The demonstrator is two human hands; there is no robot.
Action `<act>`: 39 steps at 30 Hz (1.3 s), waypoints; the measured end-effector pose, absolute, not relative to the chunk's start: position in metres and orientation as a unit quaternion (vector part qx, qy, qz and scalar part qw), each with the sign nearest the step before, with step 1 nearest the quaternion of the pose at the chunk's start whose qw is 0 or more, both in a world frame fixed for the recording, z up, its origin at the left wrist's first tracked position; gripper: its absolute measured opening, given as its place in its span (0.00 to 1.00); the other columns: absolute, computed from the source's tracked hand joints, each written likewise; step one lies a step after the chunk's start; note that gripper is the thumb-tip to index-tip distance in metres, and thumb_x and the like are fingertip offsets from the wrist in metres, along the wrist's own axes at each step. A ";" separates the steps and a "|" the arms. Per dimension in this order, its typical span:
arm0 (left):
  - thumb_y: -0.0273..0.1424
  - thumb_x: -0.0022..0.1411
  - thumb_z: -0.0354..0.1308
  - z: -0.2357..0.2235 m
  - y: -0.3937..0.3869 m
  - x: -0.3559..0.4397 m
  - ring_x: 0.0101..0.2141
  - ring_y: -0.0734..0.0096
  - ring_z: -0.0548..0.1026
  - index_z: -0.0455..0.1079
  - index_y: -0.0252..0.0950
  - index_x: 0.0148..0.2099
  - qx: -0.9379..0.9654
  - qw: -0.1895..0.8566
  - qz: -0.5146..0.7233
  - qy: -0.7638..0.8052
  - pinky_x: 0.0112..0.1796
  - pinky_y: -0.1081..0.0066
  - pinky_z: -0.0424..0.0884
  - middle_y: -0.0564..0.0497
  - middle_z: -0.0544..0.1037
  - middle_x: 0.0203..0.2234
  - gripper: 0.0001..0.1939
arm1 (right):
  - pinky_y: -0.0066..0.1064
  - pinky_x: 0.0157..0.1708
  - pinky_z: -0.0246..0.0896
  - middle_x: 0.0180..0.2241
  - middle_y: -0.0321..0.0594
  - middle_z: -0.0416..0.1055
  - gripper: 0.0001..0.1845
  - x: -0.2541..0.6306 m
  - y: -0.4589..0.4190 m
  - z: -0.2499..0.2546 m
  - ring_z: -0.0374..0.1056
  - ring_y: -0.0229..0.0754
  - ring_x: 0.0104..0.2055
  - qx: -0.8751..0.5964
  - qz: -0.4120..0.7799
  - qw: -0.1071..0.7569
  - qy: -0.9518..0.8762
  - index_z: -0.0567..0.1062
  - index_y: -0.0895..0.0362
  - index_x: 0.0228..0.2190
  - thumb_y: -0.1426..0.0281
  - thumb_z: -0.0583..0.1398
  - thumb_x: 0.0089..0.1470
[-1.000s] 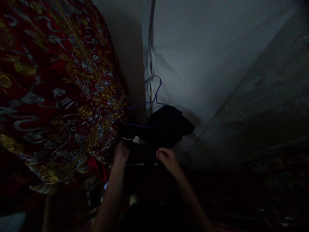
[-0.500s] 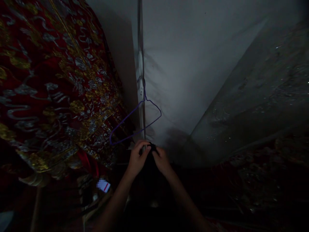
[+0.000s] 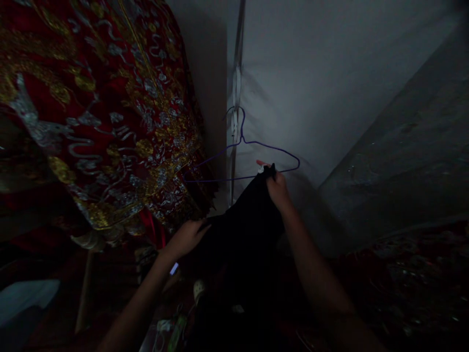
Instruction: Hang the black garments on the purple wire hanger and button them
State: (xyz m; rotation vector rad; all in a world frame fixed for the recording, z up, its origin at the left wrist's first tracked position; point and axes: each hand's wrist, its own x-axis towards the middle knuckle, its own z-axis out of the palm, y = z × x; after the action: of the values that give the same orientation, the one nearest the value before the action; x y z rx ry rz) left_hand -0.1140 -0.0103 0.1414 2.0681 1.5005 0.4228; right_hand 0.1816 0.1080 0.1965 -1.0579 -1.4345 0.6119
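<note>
A loosely curled left hand (image 3: 190, 237) is holding a black cloth garment (image 3: 249, 220) below a purple wire hanger (image 3: 242, 139); a tightly closed right hand (image 3: 279, 189) is gripping the garment's top near the hanger's lower bar.

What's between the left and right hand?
Black cloth, spanning from the left hand to the right hand in the head view. The purple hanger shows above that stretch in the picture, not in it.

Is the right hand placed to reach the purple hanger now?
Probably yes: the right hand appears close to the purple hanger, with nothing plainly blocking it, though its fingers hold black cloth.
</note>
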 end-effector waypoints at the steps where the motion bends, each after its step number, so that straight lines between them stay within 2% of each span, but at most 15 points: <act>1: 0.40 0.70 0.46 0.151 -0.004 -0.124 0.36 0.60 0.79 0.75 0.38 0.40 0.765 0.249 0.150 0.574 0.39 0.68 0.69 0.45 0.82 0.35 0.18 | 0.32 0.32 0.63 0.26 0.40 0.74 0.20 0.179 0.114 0.192 0.69 0.44 0.31 -0.476 0.289 0.547 -0.625 0.79 0.58 0.29 0.58 0.53 0.54; 3: 0.37 0.69 0.46 0.167 0.009 -0.139 0.34 0.60 0.79 0.75 0.37 0.35 0.747 0.211 0.126 0.618 0.38 0.67 0.69 0.43 0.81 0.32 0.18 | 0.30 0.24 0.56 0.18 0.36 0.65 0.21 0.175 0.121 0.183 0.63 0.41 0.24 -0.518 0.297 0.495 -0.631 0.73 0.57 0.20 0.55 0.54 0.52; 5: 0.34 0.68 0.46 0.180 0.022 -0.147 0.34 0.58 0.79 0.73 0.35 0.32 0.721 0.176 0.110 0.661 0.38 0.65 0.70 0.41 0.81 0.31 0.18 | 0.29 0.22 0.49 0.16 0.34 0.59 0.20 0.176 0.123 0.177 0.58 0.38 0.22 -0.546 0.252 0.498 -0.624 0.67 0.56 0.15 0.55 0.57 0.48; 9: 0.27 0.62 0.46 0.208 0.047 -0.148 0.41 0.57 0.78 0.72 0.34 0.41 0.726 0.088 0.211 0.649 0.46 0.61 0.71 0.39 0.80 0.39 0.12 | 0.29 0.22 0.44 0.16 0.32 0.54 0.21 0.183 0.115 0.178 0.53 0.36 0.20 -0.561 0.186 0.522 -0.615 0.61 0.54 0.13 0.55 0.58 0.46; 12: 0.24 0.55 0.47 0.232 0.060 -0.150 0.50 0.57 0.75 0.72 0.36 0.39 0.767 0.051 0.309 0.560 0.54 0.59 0.69 0.41 0.78 0.47 0.14 | 0.29 0.22 0.44 0.16 0.32 0.55 0.21 0.185 0.105 0.185 0.52 0.35 0.20 -0.568 0.170 0.532 -0.605 0.62 0.54 0.14 0.55 0.57 0.48; 14: 0.26 0.55 0.48 0.245 0.064 -0.156 0.54 0.55 0.73 0.72 0.38 0.35 0.801 0.069 0.318 0.502 0.57 0.57 0.67 0.43 0.77 0.52 0.11 | 0.29 0.22 0.45 0.16 0.32 0.56 0.21 0.184 0.100 0.189 0.52 0.36 0.21 -0.573 0.162 0.541 -0.595 0.63 0.55 0.16 0.55 0.57 0.50; 17: 0.33 0.57 0.51 0.254 0.064 -0.166 0.53 0.52 0.75 0.73 0.39 0.28 0.831 0.114 0.273 0.470 0.54 0.56 0.70 0.44 0.77 0.52 0.11 | 0.29 0.21 0.45 0.16 0.33 0.58 0.21 0.183 0.094 0.190 0.54 0.36 0.21 -0.584 0.155 0.543 -0.583 0.65 0.55 0.16 0.55 0.57 0.52; 20: 0.37 0.56 0.55 0.254 0.059 -0.171 0.52 0.49 0.76 0.76 0.38 0.30 0.833 0.125 0.242 0.481 0.53 0.54 0.72 0.41 0.77 0.53 0.11 | 0.29 0.21 0.46 0.17 0.34 0.60 0.21 0.181 0.093 0.187 0.56 0.37 0.21 -0.585 0.152 0.534 -0.591 0.66 0.55 0.17 0.56 0.57 0.53; 27: 0.34 0.58 0.54 0.279 0.050 -0.156 0.52 0.51 0.76 0.72 0.38 0.24 0.860 0.130 0.275 0.409 0.52 0.55 0.72 0.45 0.74 0.58 0.13 | 0.29 0.21 0.44 0.17 0.35 0.61 0.20 0.176 0.094 0.180 0.57 0.38 0.21 -0.595 0.140 0.535 -0.583 0.66 0.56 0.18 0.57 0.56 0.53; 30: 0.30 0.59 0.53 0.288 0.057 -0.135 0.55 0.53 0.73 0.73 0.38 0.30 0.859 0.099 0.309 0.395 0.55 0.55 0.69 0.45 0.73 0.58 0.09 | 0.28 0.20 0.44 0.16 0.34 0.59 0.22 0.165 0.089 0.178 0.56 0.37 0.20 -0.573 0.233 0.521 -0.588 0.65 0.55 0.16 0.54 0.58 0.52; 32: 0.27 0.58 0.53 0.286 0.068 -0.121 0.55 0.57 0.73 0.74 0.38 0.44 0.844 0.068 0.357 0.394 0.57 0.56 0.67 0.46 0.73 0.57 0.13 | 0.28 0.20 0.48 0.17 0.34 0.62 0.22 0.156 0.082 0.176 0.58 0.37 0.20 -0.534 0.326 0.508 -0.592 0.68 0.56 0.19 0.52 0.58 0.53; 34: 0.24 0.58 0.53 0.279 0.083 -0.113 0.52 0.61 0.74 0.69 0.38 0.55 0.822 0.044 0.401 0.403 0.56 0.59 0.67 0.46 0.76 0.52 0.22 | 0.29 0.22 0.56 0.20 0.36 0.68 0.21 0.151 0.074 0.179 0.64 0.40 0.24 -0.496 0.371 0.509 -0.598 0.72 0.57 0.22 0.53 0.58 0.53; 35: 0.24 0.60 0.52 0.275 0.090 -0.111 0.50 0.62 0.75 0.68 0.38 0.57 0.814 0.035 0.411 0.409 0.55 0.60 0.68 0.46 0.77 0.49 0.23 | 0.30 0.26 0.61 0.23 0.38 0.71 0.19 0.152 0.070 0.182 0.67 0.42 0.27 -0.485 0.361 0.522 -0.602 0.74 0.57 0.25 0.55 0.58 0.54; 37: 0.24 0.63 0.49 0.270 0.102 -0.113 0.47 0.63 0.75 0.70 0.37 0.55 0.816 0.025 0.403 0.414 0.52 0.61 0.70 0.47 0.77 0.44 0.19 | 0.35 0.39 0.67 0.33 0.42 0.76 0.14 0.163 0.065 0.190 0.72 0.47 0.39 -0.481 0.275 0.576 -0.601 0.77 0.57 0.33 0.60 0.58 0.54; 39: 0.24 0.65 0.47 0.268 0.108 -0.117 0.46 0.63 0.75 0.72 0.36 0.50 0.824 0.018 0.388 0.413 0.51 0.62 0.70 0.46 0.76 0.43 0.16 | 0.40 0.53 0.63 0.44 0.46 0.76 0.16 0.183 0.063 0.200 0.70 0.49 0.51 -0.490 0.141 0.651 -0.562 0.77 0.56 0.44 0.65 0.58 0.54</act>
State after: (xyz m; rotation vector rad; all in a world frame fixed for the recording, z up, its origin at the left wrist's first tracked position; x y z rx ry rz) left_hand -0.1169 0.1077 0.2684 2.5604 1.2820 1.2043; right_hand 0.1830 0.0627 0.2000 -1.1124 -1.2769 0.3197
